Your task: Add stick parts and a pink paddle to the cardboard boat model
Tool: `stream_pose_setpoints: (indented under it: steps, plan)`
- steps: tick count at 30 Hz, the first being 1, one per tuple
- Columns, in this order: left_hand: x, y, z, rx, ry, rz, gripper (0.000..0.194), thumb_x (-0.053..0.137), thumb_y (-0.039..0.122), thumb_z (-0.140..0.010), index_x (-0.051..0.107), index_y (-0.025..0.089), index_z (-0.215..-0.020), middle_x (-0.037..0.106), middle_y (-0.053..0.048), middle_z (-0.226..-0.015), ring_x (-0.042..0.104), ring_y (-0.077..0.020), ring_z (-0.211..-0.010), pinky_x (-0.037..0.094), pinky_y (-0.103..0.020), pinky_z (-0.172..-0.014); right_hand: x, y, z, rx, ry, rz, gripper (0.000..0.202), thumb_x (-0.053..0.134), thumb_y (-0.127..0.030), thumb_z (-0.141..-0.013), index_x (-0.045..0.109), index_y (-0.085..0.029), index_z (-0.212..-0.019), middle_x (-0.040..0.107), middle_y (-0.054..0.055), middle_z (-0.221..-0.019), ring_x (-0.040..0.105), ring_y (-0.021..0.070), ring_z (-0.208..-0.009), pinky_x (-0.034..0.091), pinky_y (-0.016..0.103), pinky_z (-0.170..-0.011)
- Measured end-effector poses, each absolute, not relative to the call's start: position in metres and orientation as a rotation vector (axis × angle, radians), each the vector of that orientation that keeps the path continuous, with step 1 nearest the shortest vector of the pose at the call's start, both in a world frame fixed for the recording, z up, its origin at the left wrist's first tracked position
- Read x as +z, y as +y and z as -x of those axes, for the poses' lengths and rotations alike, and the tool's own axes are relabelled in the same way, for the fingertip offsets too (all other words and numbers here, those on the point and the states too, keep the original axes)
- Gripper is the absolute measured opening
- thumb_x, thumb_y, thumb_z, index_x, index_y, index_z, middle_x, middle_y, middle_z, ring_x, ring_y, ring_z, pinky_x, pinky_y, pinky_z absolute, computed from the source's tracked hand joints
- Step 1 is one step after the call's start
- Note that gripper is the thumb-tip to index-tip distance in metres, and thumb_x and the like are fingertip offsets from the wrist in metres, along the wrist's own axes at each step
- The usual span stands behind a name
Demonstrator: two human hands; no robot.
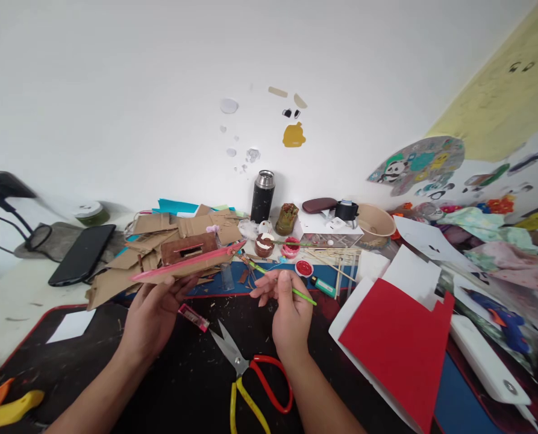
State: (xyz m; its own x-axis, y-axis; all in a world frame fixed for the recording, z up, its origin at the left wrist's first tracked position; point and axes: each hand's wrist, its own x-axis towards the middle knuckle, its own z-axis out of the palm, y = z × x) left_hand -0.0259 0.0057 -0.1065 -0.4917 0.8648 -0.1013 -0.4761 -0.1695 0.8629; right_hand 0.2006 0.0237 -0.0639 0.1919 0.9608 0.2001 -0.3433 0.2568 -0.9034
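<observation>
My left hand point(153, 310) holds up a cardboard boat-like model point(191, 262) from below, its upper edge painted pink and a brown box-shaped part with a slot on top. In my right hand point(291, 310) a thin paintbrush with a green handle point(303, 296) is pinched between thumb and fingers, its tip pointing left toward the model. Beyond that hand stand a small pot of red paint point(303, 269), a pot of pink-red paint point(290, 248) and a brown and white pot point(264, 245). Below the hands lie open scissors point(238, 361) with one red and one yellow handle.
Cardboard scraps point(110, 289) pile at the back left beside a black phone point(82, 255). A black flask point(262, 198) and a murky jar point(287, 219) stand near the wall. A red sheet point(399, 343) lies at right; a pink lighter point(193, 317) and a green lighter point(323, 286) lie nearby.
</observation>
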Motion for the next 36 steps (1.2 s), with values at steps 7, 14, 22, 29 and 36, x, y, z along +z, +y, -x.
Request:
stream_pose_setpoints:
  steps: [7,14,22,29,36]
  plan:
    - [-0.106,0.005,0.025,1.822,1.118,-0.538,0.031,0.100,0.042,-0.077,0.083,0.024,-0.095,0.091,-0.007,-0.107,0.086,-0.0365,-0.111,0.067,-0.060,-0.113,-0.064,0.024,-0.200,1.103,-0.936,0.850,0.054,0.076,-0.071,-0.106,0.078,-0.019,-0.091,0.084,0.008,-0.078,0.078,0.0192,-0.057,0.055,0.025,-0.048]
    - [-0.108,0.005,0.026,1.826,1.107,-0.523,0.025,0.098,0.039,-0.079,0.082,0.024,-0.093,0.090,-0.006,-0.106,0.085,-0.0357,-0.114,0.065,-0.059,-0.116,-0.063,0.026,-0.202,1.095,-0.940,0.883,0.057,0.074,-0.074,-0.105,0.076,-0.019,-0.091,0.084,0.008,-0.078,0.075,0.0190,-0.053,0.055,0.027,-0.048]
    - [-0.105,0.006,0.025,1.833,1.116,-0.517,0.020,0.095,0.037,-0.081,0.081,0.025,-0.088,0.089,-0.007,-0.103,0.084,-0.0381,-0.119,0.062,-0.064,-0.120,-0.062,0.029,-0.206,1.087,-0.941,0.936,0.056,0.072,-0.073,-0.106,0.075,-0.020,-0.090,0.084,0.008,-0.077,0.079,0.0212,-0.057,0.056,0.027,-0.049]
    - [-0.105,0.005,0.033,1.823,1.104,-0.519,0.019,0.093,0.039,-0.083,0.083,0.025,-0.090,0.091,-0.006,-0.107,0.085,-0.0342,-0.114,0.062,-0.058,-0.121,-0.065,0.035,-0.211,1.062,-0.895,0.951,0.057,0.075,-0.075,-0.103,0.075,-0.020,-0.090,0.083,0.007,-0.079,0.077,0.0200,-0.056,0.056,0.027,-0.048]
    - [-0.101,0.006,0.034,1.762,1.067,-0.478,0.025,0.095,0.045,-0.078,0.086,0.025,-0.089,0.092,-0.007,-0.105,0.084,-0.0333,-0.111,0.065,-0.055,-0.118,-0.071,0.038,-0.212,1.091,-0.886,0.966,0.056,0.077,-0.075,-0.101,0.077,-0.019,-0.103,0.084,0.007,-0.085,0.076,0.0203,-0.053,0.055,0.028,-0.045]
